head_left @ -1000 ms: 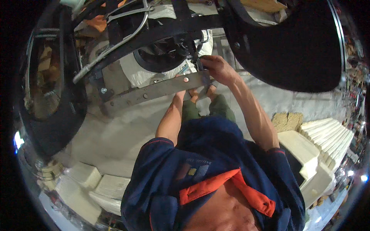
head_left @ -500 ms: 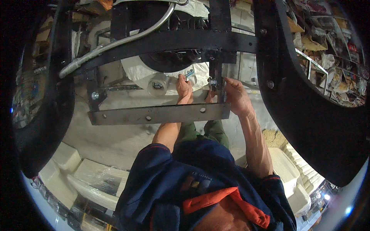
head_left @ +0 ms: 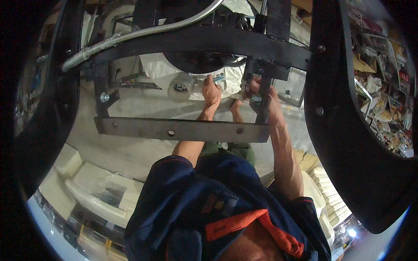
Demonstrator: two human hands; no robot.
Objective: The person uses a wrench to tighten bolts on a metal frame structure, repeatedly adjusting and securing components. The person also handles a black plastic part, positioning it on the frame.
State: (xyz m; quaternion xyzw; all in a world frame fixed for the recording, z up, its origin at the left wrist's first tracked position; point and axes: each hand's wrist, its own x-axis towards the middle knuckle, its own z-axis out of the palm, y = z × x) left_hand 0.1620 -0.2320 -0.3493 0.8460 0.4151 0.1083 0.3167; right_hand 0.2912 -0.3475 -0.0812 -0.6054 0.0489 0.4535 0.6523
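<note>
Pale concrete floor fills the background of the head view, with white foam blocks stacked at the lower left and cluttered shelves curving along the right rim. Across the upper part runs a black metal frame with a bent silver tube above it, flanked by two broad black mudguards. Below the frame a flat grey steel bar with bolt holes crosses the picture, joined at its right end to a black upright bracket. The left hand is raised past the bar, fingers curled closed around a small wrench just beside a pale cylindrical part. The right hand is wrapped shut about the upright bracket, near a bolt. Dark blue sleeves with an orange collar occupy the lower middle.
</note>
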